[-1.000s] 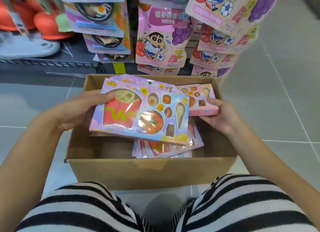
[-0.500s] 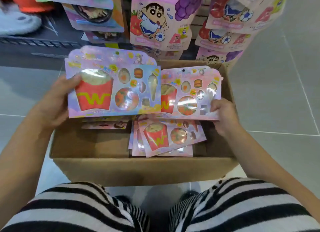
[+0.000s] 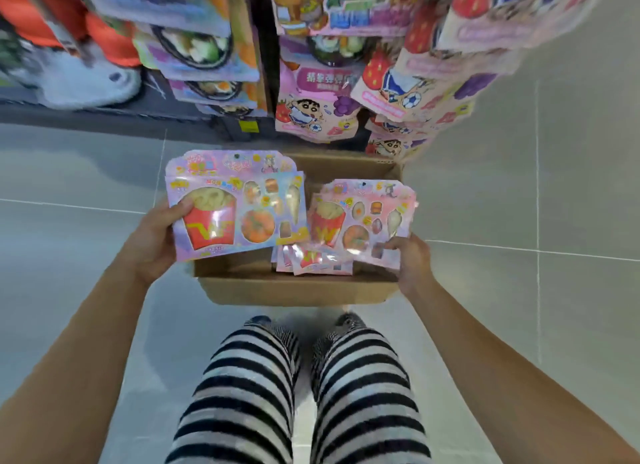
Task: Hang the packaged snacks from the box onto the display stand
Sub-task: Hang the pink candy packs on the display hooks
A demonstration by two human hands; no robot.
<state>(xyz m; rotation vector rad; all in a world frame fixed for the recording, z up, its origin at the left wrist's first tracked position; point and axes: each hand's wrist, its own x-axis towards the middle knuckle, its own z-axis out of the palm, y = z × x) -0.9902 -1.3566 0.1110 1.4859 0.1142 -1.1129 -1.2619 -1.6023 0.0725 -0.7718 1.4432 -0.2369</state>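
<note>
A brown cardboard box [image 3: 294,290] stands on the tiled floor in front of my striped legs. My left hand [image 3: 152,238] grips a stack of purple snack packs [image 3: 235,204] with a red fries pouch picture, held above the box's left side. My right hand [image 3: 410,259] holds pink snack packs [image 3: 360,217] of the same kind by their lower right corner, over the box's right side. More packs [image 3: 318,261] lie inside the box. The display stand [image 3: 266,82] rises behind the box, hung with other snack packages.
Cartoon-printed pink bags [image 3: 311,113] hang low on the stand just behind the box, and more [image 3: 415,93] hang to the right. Bowl-picture packages [image 3: 204,55] hang at left. Orange and white plush items [image 3: 69,65] sit on a dark shelf at far left. Grey floor tiles surround the box.
The view has risen and pulled back, so the box looks smaller and lower. Both hands have lifted their packs up out of the box and apart, left and right.
</note>
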